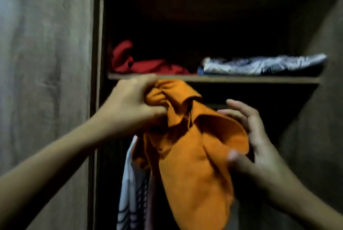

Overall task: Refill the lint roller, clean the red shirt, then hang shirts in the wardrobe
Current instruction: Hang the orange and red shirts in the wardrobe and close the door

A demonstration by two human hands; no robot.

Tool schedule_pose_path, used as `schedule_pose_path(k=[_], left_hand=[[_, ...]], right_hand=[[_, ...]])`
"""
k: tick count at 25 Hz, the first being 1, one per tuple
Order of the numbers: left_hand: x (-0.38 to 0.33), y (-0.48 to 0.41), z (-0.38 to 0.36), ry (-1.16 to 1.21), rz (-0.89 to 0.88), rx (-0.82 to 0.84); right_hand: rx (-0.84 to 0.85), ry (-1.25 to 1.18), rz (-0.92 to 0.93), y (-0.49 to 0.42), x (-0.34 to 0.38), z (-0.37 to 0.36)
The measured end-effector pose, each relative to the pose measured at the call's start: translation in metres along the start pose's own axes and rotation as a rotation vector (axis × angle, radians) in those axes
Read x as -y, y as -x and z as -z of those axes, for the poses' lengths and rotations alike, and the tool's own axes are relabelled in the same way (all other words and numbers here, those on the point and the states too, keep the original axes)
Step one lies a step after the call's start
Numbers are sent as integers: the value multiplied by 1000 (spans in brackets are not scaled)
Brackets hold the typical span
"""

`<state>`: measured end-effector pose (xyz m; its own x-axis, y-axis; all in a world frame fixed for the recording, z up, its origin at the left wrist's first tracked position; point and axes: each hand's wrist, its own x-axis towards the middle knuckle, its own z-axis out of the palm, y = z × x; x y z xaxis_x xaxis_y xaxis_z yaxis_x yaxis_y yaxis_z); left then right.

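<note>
I'm at the hanging stage: my left hand [128, 103] is fisted on the orange shirt [193, 152] below the shelf [241, 80], my right hand [254, 142] half-open against it. A red garment [146, 64] lies on that shelf, not hung.

the shirt [194, 155] i hold is plain orange, no print. on the brown wooden shelf [241, 79]: a solid red garment [148, 64] and a folded cloth [263, 64], white with a dark blue-grey pattern. beside the orange shirt, a white garment [130, 202] with dark stripes.
</note>
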<state>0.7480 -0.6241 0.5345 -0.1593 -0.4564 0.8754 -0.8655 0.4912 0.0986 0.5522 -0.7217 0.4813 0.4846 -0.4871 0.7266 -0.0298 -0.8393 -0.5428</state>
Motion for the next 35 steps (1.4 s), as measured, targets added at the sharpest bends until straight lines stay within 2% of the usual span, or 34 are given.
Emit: schedule_pose_path(k=[2, 5, 8, 10, 11, 13, 15, 17, 18, 21, 24, 26, 28, 30, 31, 32, 33, 35], left_hand=[[9, 43, -43, 99, 177, 137], [22, 111, -106, 277, 429, 309], [17, 164, -144, 635, 637, 494], [6, 185, -156, 840, 697, 633], [4, 191, -160, 893, 731, 648], [8, 198, -160, 909, 778, 582], [26, 199, -157, 602, 639, 467], [39, 194, -148, 233, 492, 428], [40, 190, -140, 159, 444, 406], [39, 183, -120, 168, 379, 374], [38, 184, -112, 183, 394, 368], [34, 179, -110, 353, 469, 302], [22, 174, -108, 729, 681, 281], [12, 171, -100, 1076, 776, 405], [10, 172, -97, 1102, 719, 490], [8, 174, -95, 995, 595, 567], [5, 174, -95, 762, 402, 602], [5, 174, -101, 251, -18, 473]], right_hand=[[38, 27, -102, 54, -11, -12], [142, 201, -329, 137, -20, -7], [197, 312, -484, 148, -57, -10], [164, 314, -547, 154, -68, -10], [144, 312, -565, 158, -68, -9], [27, 322, -606, 155, -67, -1], [-56, 391, -636, 150, -72, 11], [-62, 456, -677, 153, -76, 19], [-66, 473, -696, 155, -78, 21], [-91, 444, -734, 160, -82, 24], [-65, 426, -747, 159, -78, 24], [-21, 455, -734, 157, -72, 21], [-9, 464, -714, 155, -68, 21], [-17, 461, -711, 153, -64, 23], [-19, 456, -710, 152, -62, 25], [-20, 448, -713, 151, -61, 26], [-22, 444, -716, 151, -61, 27], [-32, 444, -725, 151, -61, 29]])
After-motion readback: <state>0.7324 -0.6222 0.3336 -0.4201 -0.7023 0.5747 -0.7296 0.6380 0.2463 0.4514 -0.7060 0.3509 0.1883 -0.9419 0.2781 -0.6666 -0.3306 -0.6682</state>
